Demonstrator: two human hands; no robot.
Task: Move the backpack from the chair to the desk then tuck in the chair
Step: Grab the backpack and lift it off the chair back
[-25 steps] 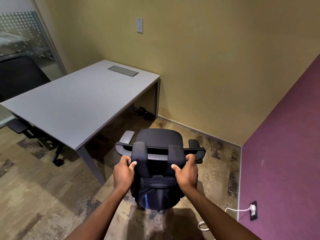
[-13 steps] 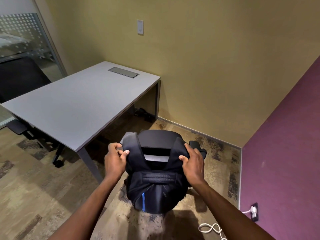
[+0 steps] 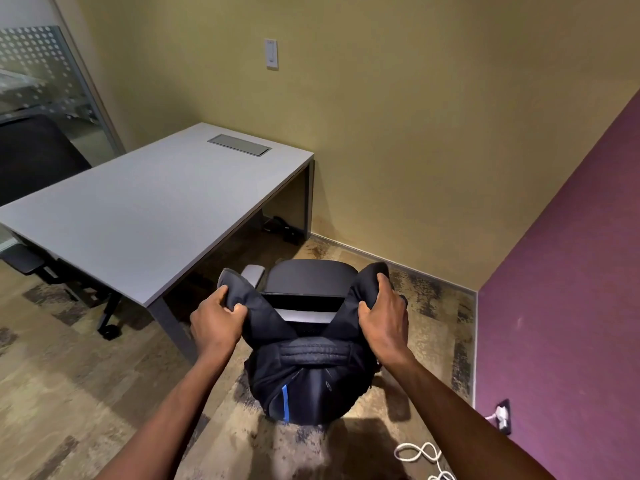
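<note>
A black backpack (image 3: 304,379) with a blue stripe hangs at the back of a black office chair (image 3: 311,277). My left hand (image 3: 216,318) grips its left shoulder strap and my right hand (image 3: 382,318) grips the right strap, spreading them apart above the chair's backrest. The chair's seat and a grey armrest (image 3: 254,271) show past the straps; its base is hidden by the bag. The grey desk (image 3: 145,209) stands to the left, its near corner leg close to my left hand.
A second black chair (image 3: 34,161) sits at the desk's far left side. A yellow wall is behind, a purple wall (image 3: 561,271) on the right with an outlet (image 3: 503,415) and a white cable (image 3: 420,457) on the floor.
Both hands have lifted the backpack's straps up and outward off the chair's backrest. The bag has risen and come closer to me.
</note>
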